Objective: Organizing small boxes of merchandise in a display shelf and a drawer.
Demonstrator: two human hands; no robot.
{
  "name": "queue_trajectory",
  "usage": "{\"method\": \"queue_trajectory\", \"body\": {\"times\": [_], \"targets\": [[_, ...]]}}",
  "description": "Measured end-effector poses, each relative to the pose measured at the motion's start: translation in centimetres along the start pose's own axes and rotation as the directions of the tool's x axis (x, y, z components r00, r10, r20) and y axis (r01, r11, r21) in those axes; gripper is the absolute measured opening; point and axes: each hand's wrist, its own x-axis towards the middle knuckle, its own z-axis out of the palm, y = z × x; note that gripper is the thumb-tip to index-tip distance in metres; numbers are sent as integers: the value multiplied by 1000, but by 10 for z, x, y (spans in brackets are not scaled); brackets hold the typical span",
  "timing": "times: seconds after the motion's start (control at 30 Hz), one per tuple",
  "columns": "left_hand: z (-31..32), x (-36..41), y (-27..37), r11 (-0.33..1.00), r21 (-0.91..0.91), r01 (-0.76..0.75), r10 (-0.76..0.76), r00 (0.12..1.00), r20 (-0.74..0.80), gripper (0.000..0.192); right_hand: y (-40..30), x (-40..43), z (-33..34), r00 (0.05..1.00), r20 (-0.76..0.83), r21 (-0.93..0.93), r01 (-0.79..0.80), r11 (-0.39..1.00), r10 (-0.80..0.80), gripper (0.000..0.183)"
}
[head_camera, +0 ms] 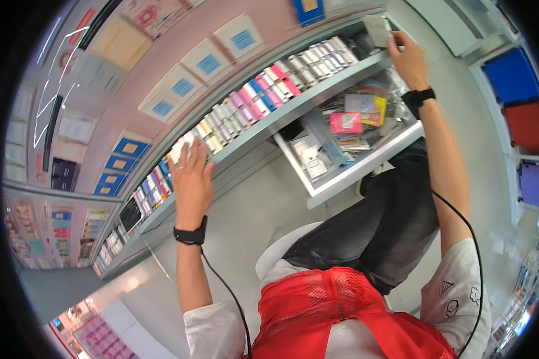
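Note:
My left hand (192, 179) lies with spread fingers over the white boxes near the left part of a long row of small packaged boxes (256, 96) on a narrow shelf. At the shelf's right end, my right hand (404, 51) pinches the lower edge of a pale flat packet (377, 29). Dark packets (358, 44) lie in the shelf beside it. Below my right hand, an open drawer (364, 175) holds a pink packet (345, 122), a yellow packet (379, 111) and clear plastic bags. Small white boxes (313, 161) sit in the drawer's left section.
Behind the row rises a pink display panel (170, 58) with white and blue packs. My legs, in dark trousers (364, 233), are close beside the drawer. Blue (512, 74) and red bins (527, 125) stand at the right. Black cables run from both wrists.

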Motion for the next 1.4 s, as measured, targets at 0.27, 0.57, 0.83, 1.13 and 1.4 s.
{"method": "queue_trajectory", "body": {"times": [0.27,0.57,0.83,1.13,1.4], "targets": [[-7,2,18,997,79,-5,6,1000,-22,49,-29,-3,5,977,-132,127,-149,981,166,30],[-26,145,174,828,-504,-246,169,966,-193,30,-42,5,-30,955,-52,276,-267,923,292,32],[8,223,253,798,-470,-378,324,926,-195,32,-14,17,-35,953,6,180,-298,938,302,29],[-2,374,283,714,-352,-605,677,725,125,51,-17,29,-50,910,-53,121,-402,907,411,32],[51,459,317,428,-2,-904,832,393,391,130,-20,38,-49,880,-129,170,-434,885,456,33]]}}
